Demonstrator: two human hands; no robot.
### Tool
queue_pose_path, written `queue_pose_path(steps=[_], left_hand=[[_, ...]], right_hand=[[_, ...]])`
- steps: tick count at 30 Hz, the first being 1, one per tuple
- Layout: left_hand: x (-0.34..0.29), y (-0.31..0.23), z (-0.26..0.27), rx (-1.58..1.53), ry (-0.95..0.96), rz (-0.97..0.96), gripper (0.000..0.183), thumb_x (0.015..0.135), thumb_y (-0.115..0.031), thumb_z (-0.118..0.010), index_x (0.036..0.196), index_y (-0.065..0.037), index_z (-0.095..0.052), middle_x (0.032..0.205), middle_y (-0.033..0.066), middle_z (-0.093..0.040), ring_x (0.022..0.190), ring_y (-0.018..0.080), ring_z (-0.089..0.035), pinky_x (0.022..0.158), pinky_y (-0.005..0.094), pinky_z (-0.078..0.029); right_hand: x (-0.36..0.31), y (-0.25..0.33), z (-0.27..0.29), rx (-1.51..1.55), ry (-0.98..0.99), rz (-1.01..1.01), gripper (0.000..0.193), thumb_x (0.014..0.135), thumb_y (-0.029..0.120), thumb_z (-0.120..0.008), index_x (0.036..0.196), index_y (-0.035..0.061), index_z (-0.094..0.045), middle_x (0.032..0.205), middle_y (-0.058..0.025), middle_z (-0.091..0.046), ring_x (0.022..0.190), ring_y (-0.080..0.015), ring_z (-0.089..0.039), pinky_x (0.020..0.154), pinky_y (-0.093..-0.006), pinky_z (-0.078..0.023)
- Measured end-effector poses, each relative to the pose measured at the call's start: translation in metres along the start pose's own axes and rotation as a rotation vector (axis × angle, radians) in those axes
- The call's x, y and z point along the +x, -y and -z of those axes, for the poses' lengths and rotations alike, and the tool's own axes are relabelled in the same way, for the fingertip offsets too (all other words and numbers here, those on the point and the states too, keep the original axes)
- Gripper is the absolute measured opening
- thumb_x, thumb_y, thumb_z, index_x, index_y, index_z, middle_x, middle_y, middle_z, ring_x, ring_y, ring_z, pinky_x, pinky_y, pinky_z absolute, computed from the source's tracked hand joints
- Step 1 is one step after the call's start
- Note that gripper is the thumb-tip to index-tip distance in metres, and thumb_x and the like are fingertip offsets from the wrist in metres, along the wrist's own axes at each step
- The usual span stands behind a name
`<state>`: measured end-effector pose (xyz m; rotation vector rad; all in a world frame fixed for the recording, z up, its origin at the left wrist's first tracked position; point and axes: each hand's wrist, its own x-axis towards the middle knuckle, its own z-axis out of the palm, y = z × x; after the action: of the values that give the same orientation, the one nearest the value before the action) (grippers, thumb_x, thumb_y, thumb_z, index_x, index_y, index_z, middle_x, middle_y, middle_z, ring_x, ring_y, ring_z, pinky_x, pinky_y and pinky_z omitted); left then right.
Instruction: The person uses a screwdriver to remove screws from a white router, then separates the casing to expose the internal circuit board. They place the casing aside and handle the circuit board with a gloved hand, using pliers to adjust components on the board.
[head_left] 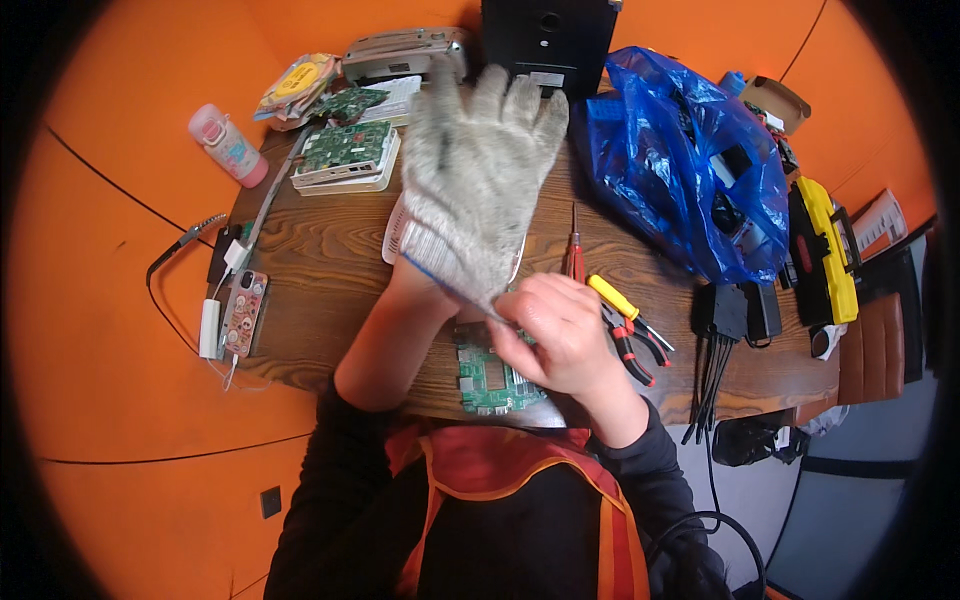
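Observation:
A greyish-white knitted work glove (440, 240) covers my left hand (480, 150), which is raised above the table with its fingers spread. At the wrist, my right hand (560, 330) is bare and closed, pinching the edge of the glove's cuff. Below my hands, a green circuit board (475, 375) lies at the table's near edge, partly hidden by my right hand. Behind the glove, a white casing (392, 235) shows only at its edges. Right of my hands are a red-handled screwdriver (575, 260), a yellow-handled screwdriver (612, 297) and red-and-black pliers (627, 352).
A blue plastic bag (670, 170) fills the far right, beside a yellow-and-black toolbox (825, 250). A black adapter with cables (722, 312) lies nearer. On the left are stacked devices with a board (345, 150), a pink bottle (228, 145), a phone (245, 315) and a soldering iron (195, 232).

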<state>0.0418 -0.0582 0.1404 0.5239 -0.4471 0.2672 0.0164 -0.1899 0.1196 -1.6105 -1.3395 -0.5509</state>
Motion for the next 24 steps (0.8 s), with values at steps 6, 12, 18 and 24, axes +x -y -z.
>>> queue_pose_path(steps=[6,12,18,24], left_hand=[[-0.01,-0.005,0.02,-0.04,0.156,-0.286,0.046,0.094,-0.038,-0.037,0.13,-0.01,-0.042,0.127,0.0126,-0.048,0.122,0.0291,-0.04,0.108,0.044,-0.02],[-0.074,-0.004,0.089,1.079,-0.413,-0.274,0.038,0.091,-0.028,-0.043,0.124,-0.009,-0.045,0.12,0.0107,-0.05,0.114,0.0263,-0.045,0.1,0.0395,-0.032],[-0.106,-0.006,0.085,1.347,-0.55,-0.127,0.043,0.091,-0.026,-0.045,0.129,-0.007,-0.039,0.126,0.0134,-0.046,0.116,0.0285,-0.044,0.099,0.0396,-0.035],[-0.107,0.002,0.024,-0.112,-0.388,-0.352,0.055,0.097,-0.037,-0.036,0.139,-0.004,-0.025,0.141,0.02,-0.029,0.131,0.0388,-0.026,0.112,0.0471,-0.019]], right_hand=[[-0.014,-0.005,-0.023,0.14,0.081,-0.182,0.012,0.073,0.006,-0.065,0.08,0.0048,-0.054,0.066,-0.0092,-0.05,0.061,-0.0286,-0.056,0.054,-0.0362,-0.045],[-0.027,-0.006,-0.027,0.201,0.15,-0.196,0.013,0.074,0.006,-0.065,0.081,0.0048,-0.054,0.069,-0.01,-0.05,0.063,-0.03,-0.056,0.054,-0.0372,-0.045],[-0.044,-0.008,-0.036,0.396,0.297,-0.218,0.013,0.075,0.003,-0.066,0.084,0.0021,-0.056,0.073,-0.0121,-0.054,0.065,-0.0332,-0.056,0.056,-0.0369,-0.046],[-0.065,0.018,-0.046,0.685,0.508,-0.125,0.015,0.074,0.006,-0.062,0.085,0.0052,-0.052,0.075,-0.0113,-0.053,0.068,-0.0329,-0.056,0.055,-0.0397,-0.046]])
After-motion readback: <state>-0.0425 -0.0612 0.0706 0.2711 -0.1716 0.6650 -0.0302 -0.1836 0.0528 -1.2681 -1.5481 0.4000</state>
